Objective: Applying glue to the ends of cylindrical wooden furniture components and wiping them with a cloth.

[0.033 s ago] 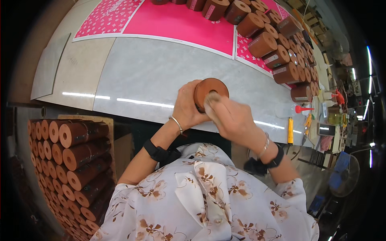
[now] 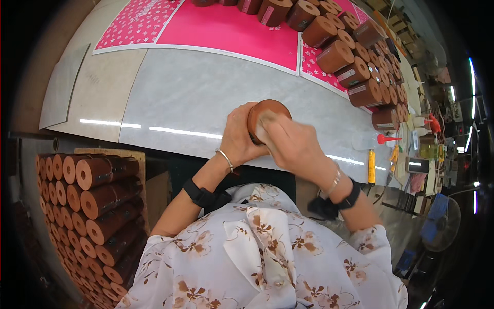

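1. Right at the near edge of the grey worktop, just ahead of your chest, you hold a brown wooden cylinder between both hands, with no reach left to make.
2. Your left hand is closed around the cylinder's left side and underside, gripping it; the bracelet wrist sits just behind.
3. Your right hand lies flat over the near right part of the round end face, fingers pressed onto it. You cannot tell from this view whether anything is pinched under those fingers.
4. The cylinder's long axis runs roughly up towards you, so its round end face looks at the camera; the body is mostly hidden behind your hands.
5. Both hands touch it; the left carries it, the right rests on top.
6. Similar cylinders line the pink mat well beyond, and more are stacked down at your left.
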### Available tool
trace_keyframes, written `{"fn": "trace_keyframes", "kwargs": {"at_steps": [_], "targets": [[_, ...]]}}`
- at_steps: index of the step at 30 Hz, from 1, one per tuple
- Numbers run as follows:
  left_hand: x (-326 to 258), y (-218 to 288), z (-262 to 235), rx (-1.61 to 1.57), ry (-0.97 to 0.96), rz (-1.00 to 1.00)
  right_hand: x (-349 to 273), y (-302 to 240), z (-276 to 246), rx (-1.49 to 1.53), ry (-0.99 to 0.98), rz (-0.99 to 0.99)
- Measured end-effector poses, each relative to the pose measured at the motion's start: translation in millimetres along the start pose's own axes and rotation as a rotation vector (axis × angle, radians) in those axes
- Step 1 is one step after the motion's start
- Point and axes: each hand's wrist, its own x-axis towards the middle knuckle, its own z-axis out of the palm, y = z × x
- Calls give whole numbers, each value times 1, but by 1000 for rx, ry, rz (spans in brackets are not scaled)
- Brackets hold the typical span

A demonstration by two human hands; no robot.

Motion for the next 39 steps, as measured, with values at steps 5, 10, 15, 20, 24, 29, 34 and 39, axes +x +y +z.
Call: {"fn": "trace_keyframes", "kwargs": {"at_steps": [5,10,15,20,24,29,34,39], "targets": [[7,-5,-5,11,-4,12,7,0,1,-3,-16,0],[4,-5,0,67,27,21,-10,-12,0,21,18,-39],[9,2,-3,5,-7,4,28,26,15,-87,74,-71],[9,-2,-5,88,3,62,-15,2,-4,-99,39,50],[6,-15,3,158,39,181,13,-4,16,-31,51,-45],[11,7,-6,25,-15,49,12,25,1,-190,84,25],[3,-10,1,93,38,84,-3,-22,5,5,50,7],[8,5,-3,50,-17,28,24,39,14,-73,162,80]]}}
